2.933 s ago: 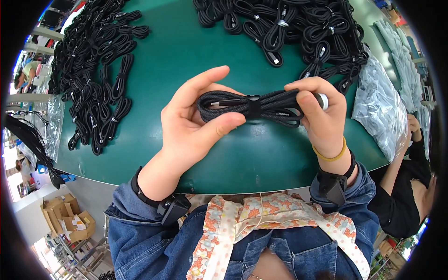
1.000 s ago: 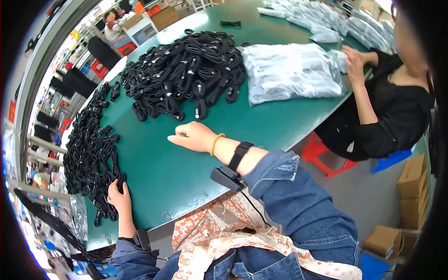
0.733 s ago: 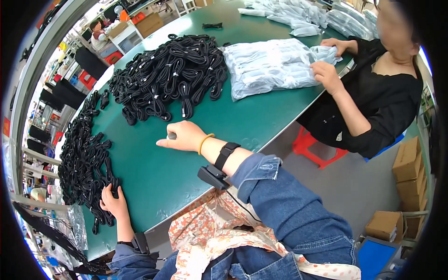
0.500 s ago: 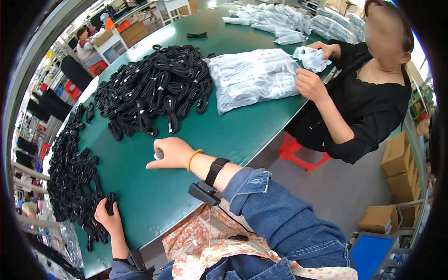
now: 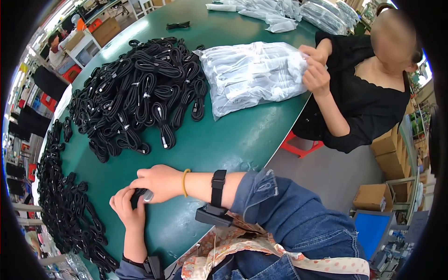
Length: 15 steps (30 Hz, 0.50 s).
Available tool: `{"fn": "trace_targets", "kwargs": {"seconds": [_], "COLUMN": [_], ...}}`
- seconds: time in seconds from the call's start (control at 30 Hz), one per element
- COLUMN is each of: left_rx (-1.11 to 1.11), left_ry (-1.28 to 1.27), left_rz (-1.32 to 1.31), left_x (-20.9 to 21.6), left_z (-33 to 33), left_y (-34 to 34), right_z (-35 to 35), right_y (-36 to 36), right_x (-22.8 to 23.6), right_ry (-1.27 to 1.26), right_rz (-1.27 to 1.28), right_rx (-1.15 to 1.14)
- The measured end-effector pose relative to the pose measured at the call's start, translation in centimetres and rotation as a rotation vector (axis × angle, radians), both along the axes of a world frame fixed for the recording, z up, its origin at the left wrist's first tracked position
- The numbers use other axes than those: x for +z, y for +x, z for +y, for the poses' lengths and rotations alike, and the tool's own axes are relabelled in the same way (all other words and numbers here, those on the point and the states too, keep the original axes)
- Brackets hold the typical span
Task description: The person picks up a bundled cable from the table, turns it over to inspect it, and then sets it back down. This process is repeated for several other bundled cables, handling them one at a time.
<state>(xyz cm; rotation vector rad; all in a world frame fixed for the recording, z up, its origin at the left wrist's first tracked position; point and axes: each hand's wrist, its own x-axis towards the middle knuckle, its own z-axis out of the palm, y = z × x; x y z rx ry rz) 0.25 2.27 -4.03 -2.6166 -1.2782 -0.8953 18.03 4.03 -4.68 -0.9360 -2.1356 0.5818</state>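
Observation:
My left hand [image 5: 128,207] is closed on a bundled black cable [image 5: 138,192], most of it hidden by the fingers. Against it, from the right, comes my right hand [image 5: 161,183], its fingers curled around a small grey round-ended object [image 5: 148,195] whose kind I cannot make out. Both hands meet just above the green table [image 5: 186,158]. Beyond them lies a big pile of coiled black cables [image 5: 140,88]. More black cable bundles [image 5: 70,210] are heaped along the table's left edge.
A clear bag of white-wrapped packets [image 5: 254,77] lies right of the pile, with a co-worker's hands [image 5: 317,72] at its right end. Further white packets [image 5: 275,16] lie at the far side. One lone cable bundle [image 5: 178,25] rests behind the pile. A red stool [image 5: 298,146] stands beside the table.
My left hand has left the left-hand heap with a cable bundle, moving right. My right hand has come down and left to meet it. The co-worker's hands have moved onto the bag's end.

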Motion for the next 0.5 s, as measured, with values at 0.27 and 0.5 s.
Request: {"fn": "trace_targets", "kwargs": {"seconds": [0.27, 0.5], "left_rx": [0.073, -0.11], "left_ry": [-0.051, -0.725], "left_rz": [-0.312, -1.111], "left_x": [-0.1, -1.6], "left_z": [0.7, 2.6], "left_y": [0.1, -2.8], "right_z": [1.2, 2.3], "right_y": [1.6, 2.0], "right_x": [-0.3, 0.9], "right_ry": [-0.113, -0.345], "right_rz": [0.158, 0.261], "right_rx": [0.085, 0.045]}}
